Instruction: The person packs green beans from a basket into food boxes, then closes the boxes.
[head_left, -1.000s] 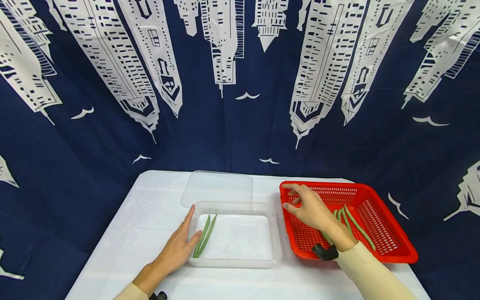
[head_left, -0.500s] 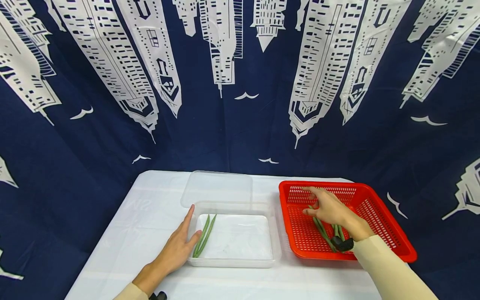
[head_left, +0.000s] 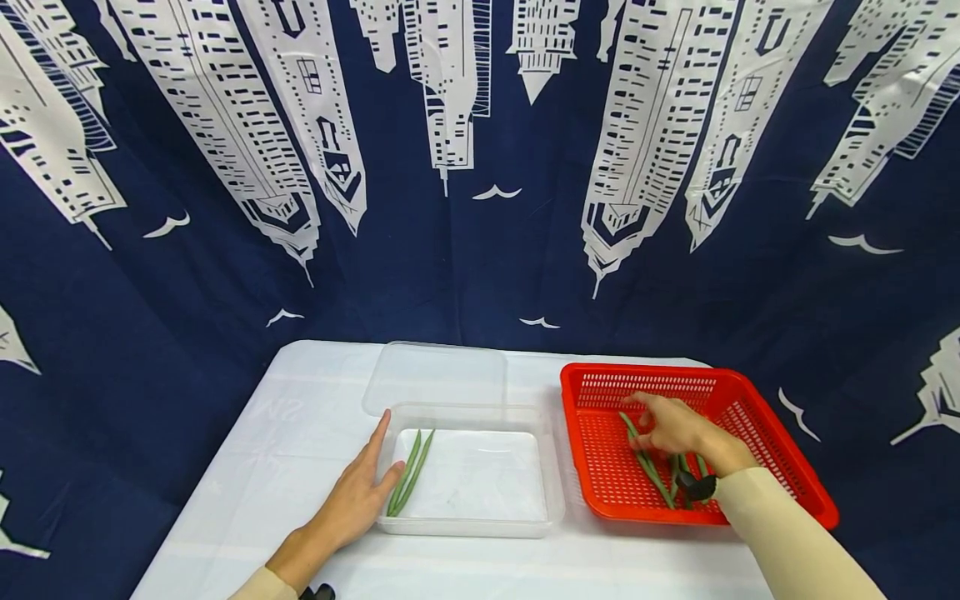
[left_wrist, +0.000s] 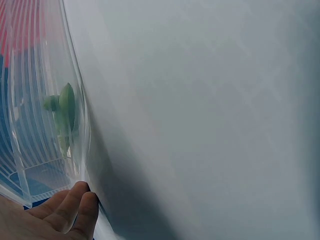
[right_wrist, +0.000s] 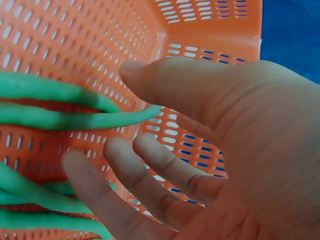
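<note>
Two green beans [head_left: 412, 477] lie side by side along the left end of a clear plastic container [head_left: 468, 527]. My left hand [head_left: 358, 498] rests against that container's left side, fingers extended; the left wrist view shows its fingertips [left_wrist: 89, 202] at the container wall. Inside the red basket [head_left: 591, 479], my right hand [head_left: 678, 432] hovers over several green beans [head_left: 651, 473]. In the right wrist view, thumb and fingers are spread apart, and bean tips [right_wrist: 125, 118] reach toward the gap between them. No bean is gripped there.
A clear flat lid [head_left: 438, 379] lies behind the container on the white-covered table [head_left: 315, 417]. Behind the table hangs a dark blue cloth [head_left: 450, 283] with white building prints. The basket has raised, perforated walls.
My right hand has moved from the basket's left rim rightward, then lower among the beans. Some beans in the basket have come into view as it moved. The left hand stays put.
</note>
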